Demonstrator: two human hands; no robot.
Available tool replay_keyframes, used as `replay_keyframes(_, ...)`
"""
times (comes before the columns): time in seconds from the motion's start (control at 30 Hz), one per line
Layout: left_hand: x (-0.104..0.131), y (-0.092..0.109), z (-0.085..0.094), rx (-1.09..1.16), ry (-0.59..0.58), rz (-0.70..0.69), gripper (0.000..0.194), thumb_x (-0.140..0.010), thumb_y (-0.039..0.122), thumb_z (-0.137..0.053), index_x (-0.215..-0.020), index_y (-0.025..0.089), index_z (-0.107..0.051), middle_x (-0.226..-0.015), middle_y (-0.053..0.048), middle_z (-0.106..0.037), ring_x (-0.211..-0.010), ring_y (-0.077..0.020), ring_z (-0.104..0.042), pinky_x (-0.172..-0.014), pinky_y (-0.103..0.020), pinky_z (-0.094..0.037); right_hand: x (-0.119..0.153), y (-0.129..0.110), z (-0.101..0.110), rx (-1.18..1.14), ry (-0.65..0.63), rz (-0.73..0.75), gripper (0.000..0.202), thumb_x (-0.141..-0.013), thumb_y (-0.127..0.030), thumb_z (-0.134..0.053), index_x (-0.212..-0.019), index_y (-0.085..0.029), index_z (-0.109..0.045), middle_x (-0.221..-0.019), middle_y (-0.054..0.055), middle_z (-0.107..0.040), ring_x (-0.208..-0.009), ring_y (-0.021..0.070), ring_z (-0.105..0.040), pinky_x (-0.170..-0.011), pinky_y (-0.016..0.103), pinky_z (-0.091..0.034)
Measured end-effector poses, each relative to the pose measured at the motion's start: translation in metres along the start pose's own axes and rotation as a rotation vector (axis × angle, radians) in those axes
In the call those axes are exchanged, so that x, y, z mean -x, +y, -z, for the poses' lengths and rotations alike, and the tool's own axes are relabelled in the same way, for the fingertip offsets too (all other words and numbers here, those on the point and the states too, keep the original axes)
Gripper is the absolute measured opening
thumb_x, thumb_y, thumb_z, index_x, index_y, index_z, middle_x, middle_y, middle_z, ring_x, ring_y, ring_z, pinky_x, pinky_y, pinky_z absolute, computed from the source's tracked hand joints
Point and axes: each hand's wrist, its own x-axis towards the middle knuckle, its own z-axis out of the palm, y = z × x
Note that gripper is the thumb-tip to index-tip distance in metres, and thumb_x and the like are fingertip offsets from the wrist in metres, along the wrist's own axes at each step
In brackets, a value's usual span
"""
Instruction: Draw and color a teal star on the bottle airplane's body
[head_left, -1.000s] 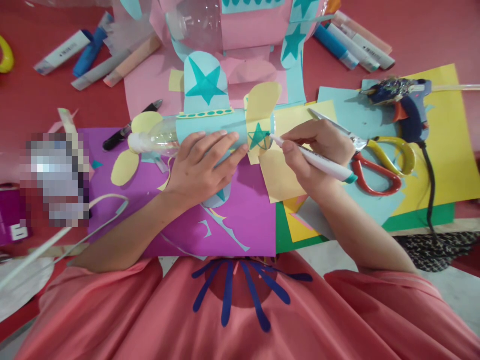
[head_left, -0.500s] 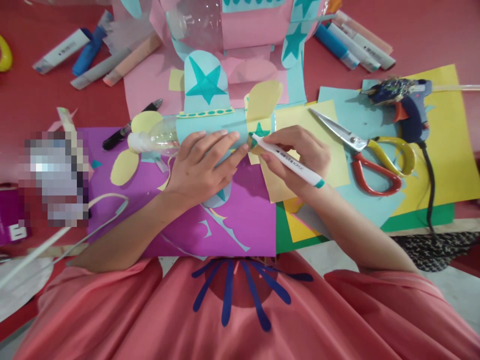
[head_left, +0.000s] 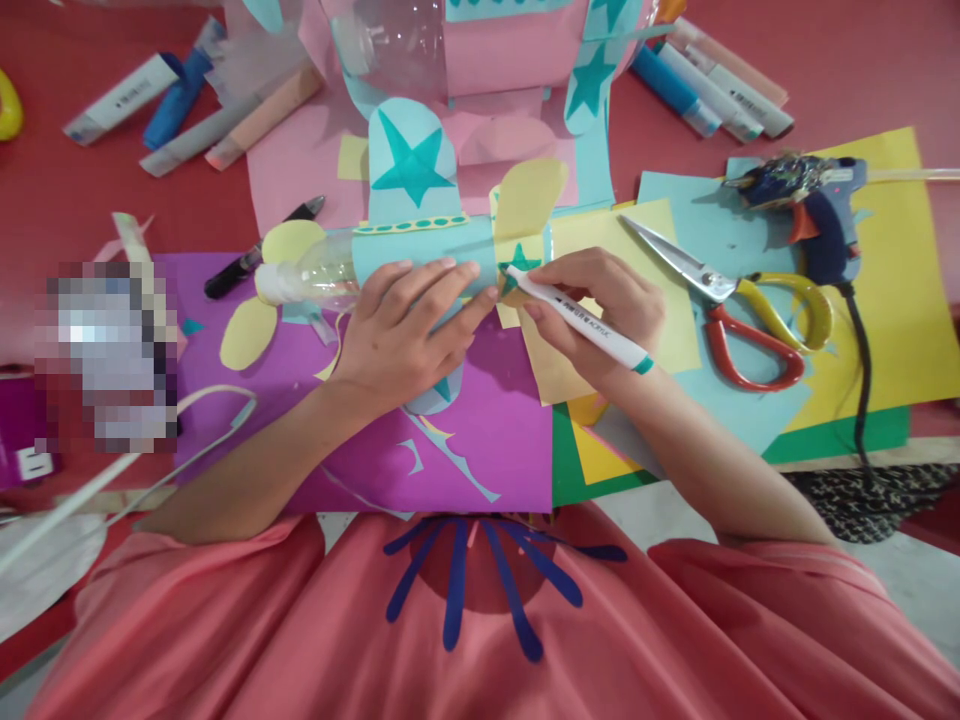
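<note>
A clear plastic bottle [head_left: 326, 268] wrapped in light blue paper [head_left: 420, 250] lies sideways, its white cap pointing left. My left hand [head_left: 416, 325] rests on the wrap with fingers stretched out, pressing the bottle down. Between the fingers of my right hand [head_left: 600, 310] is a white marker [head_left: 592, 328] with a green end. Its tip touches a green star [head_left: 519, 264] on the yellow paper band around the bottle's right part. A light blue wing with a green star [head_left: 414, 165] and a yellow oval piece [head_left: 531, 198] stick out from the bottle's far side.
Scissors [head_left: 724, 300] and a glue gun [head_left: 825, 215] lie at the right on coloured paper. Markers lie at the back left and back right. A decorated larger bottle [head_left: 510, 50] is at the back. A black pen [head_left: 232, 272] rests on the purple sheet [head_left: 495, 430].
The marker and my right hand have shifted very slightly right. More of the star's lower left part looks green. My left hand stays in place.
</note>
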Motion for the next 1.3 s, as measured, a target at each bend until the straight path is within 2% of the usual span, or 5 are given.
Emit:
replay_keyframes(0.37,-0.0064,0.0021,0.0017,-0.122,0.137,-0.074,0.041,-0.091,0.03,-0.056,-0.131,0.022,-0.053,-0.121,-0.007,-0.069,-0.112,-0.0221,-0.063,-0.101,-0.036,-0.041,-0.0009,-0.0013,-0.0002,0.017,0.015,0.021,0.008,-0.087,-0.024,-0.063,-0.095,-0.024,-0.062,-0.08,-0.002,-0.069,-0.068,0.0113,-0.065,-0.054,0.025,-0.053)
replay_keyframes(0.57,-0.0012,0.0008,-0.0001,0.133,-0.07,0.084,0.044,-0.097,0.032,-0.045,-0.141,0.034,-0.039,-0.138,-0.003,-0.059,-0.128,-0.0225,-0.054,-0.109,-0.043,-0.037,-0.0017,-0.003,0.0011,0.017,0.004,0.033,0.008,-0.085,-0.02,-0.062,-0.092,-0.023,-0.062,-0.075,-0.003,-0.068,-0.065,0.0111,-0.063,-0.053,0.025,-0.053)
replay_keyframes(0.77,-0.003,0.0025,0.001,-0.054,0.083,-0.028,0.048,-0.092,0.029,-0.056,-0.139,0.026,-0.045,-0.128,-0.006,-0.066,-0.118,-0.0227,-0.061,-0.104,-0.038,-0.04,-0.0014,-0.0031,0.0018,0.018,0.019,-0.001,0.008,-0.086,-0.022,-0.063,-0.094,-0.024,-0.062,-0.078,-0.002,-0.068,-0.066,0.0113,-0.064,-0.053,0.024,-0.052)
replay_keyframes(1.0,-0.0003,0.0016,-0.0021,0.123,-0.105,0.127,0.043,-0.096,0.035,-0.044,-0.139,0.038,-0.04,-0.136,-0.001,-0.059,-0.128,-0.0219,-0.054,-0.11,-0.042,-0.037,-0.0005,-0.002,0.0014,0.028,0.022,0.019,0.01,-0.086,-0.022,-0.064,-0.094,-0.028,-0.063,-0.076,-0.003,-0.068,-0.065,0.0115,-0.064,-0.054,0.025,-0.053)
replay_keyframes(1.3,0.0005,-0.0001,-0.0005,0.119,-0.126,0.089,0.045,-0.098,0.034,-0.041,-0.143,0.033,-0.037,-0.139,-0.004,-0.057,-0.129,-0.023,-0.052,-0.109,-0.046,-0.037,-0.0012,-0.0036,0.0033,0.016,0.016,-0.017,0.01,-0.086,-0.022,-0.063,-0.095,-0.026,-0.063,-0.077,-0.003,-0.069,-0.067,0.012,-0.063,-0.056,0.025,-0.053)
